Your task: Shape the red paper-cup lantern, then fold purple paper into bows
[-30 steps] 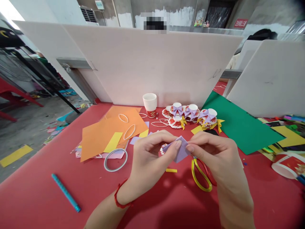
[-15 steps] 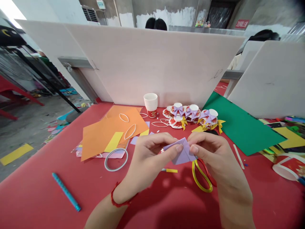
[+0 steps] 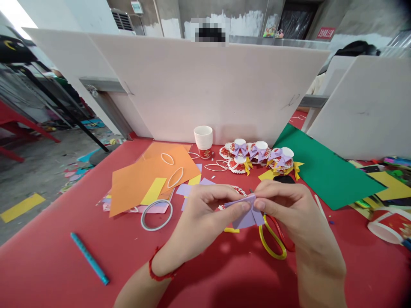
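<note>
A small folded piece of purple paper [image 3: 244,218] is held above the table between both hands. My left hand [image 3: 210,222] pinches its left part between thumb and fingers. At its upper right edge, my right hand [image 3: 285,214] also pinches it, thumb against fingertips. Under my right hand lie scissors [image 3: 272,241] with yellow and red handles, their blades mostly hidden. Just behind the paper, part of a red-and-white frilled piece [image 3: 239,190] shows. A yellow-handled tool [image 3: 231,230] is partly covered by the purple paper.
Orange sheets [image 3: 128,184], a tape roll [image 3: 143,218] and a teal pen [image 3: 90,259] lie left. Stacked paper cups [image 3: 203,139] stand at the back beside cup ornaments with purple bows [image 3: 258,149]. Green paper [image 3: 330,171] lies right. A white partition [image 3: 205,90] bounds the table.
The purple paper has tilted and dropped slightly, and its top is now folded or pinched narrower. My right fingertips have shifted a little downward and toward the left hand.
</note>
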`<action>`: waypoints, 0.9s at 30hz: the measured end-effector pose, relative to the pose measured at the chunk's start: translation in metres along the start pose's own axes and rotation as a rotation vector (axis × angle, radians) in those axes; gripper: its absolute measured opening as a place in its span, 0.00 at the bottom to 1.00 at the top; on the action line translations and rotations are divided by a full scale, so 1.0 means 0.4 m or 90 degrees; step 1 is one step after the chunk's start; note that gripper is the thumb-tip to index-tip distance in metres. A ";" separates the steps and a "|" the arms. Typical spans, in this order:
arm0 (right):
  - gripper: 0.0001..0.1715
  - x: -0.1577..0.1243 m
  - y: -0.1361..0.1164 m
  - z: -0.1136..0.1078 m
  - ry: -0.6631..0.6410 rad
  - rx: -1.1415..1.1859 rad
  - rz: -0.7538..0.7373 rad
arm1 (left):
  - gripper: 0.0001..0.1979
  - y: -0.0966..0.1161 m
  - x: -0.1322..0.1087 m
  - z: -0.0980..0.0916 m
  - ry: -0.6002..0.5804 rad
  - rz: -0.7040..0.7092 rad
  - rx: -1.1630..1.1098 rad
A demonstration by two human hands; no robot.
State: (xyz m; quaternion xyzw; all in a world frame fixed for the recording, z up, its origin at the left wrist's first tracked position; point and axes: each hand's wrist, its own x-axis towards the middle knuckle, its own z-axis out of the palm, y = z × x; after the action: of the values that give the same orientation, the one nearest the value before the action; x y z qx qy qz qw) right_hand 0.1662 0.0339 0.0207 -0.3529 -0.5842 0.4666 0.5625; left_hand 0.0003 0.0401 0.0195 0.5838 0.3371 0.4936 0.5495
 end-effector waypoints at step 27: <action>0.11 -0.020 -0.012 0.024 0.086 -0.137 -0.018 | 0.09 0.019 0.005 0.002 -0.032 0.062 0.148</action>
State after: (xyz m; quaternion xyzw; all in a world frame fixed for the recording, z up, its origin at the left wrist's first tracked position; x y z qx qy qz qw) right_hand 0.1580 0.0234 0.0232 -0.4339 -0.5966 0.3681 0.5659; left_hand 0.0007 0.0405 0.0273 0.6714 0.3495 0.4625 0.4617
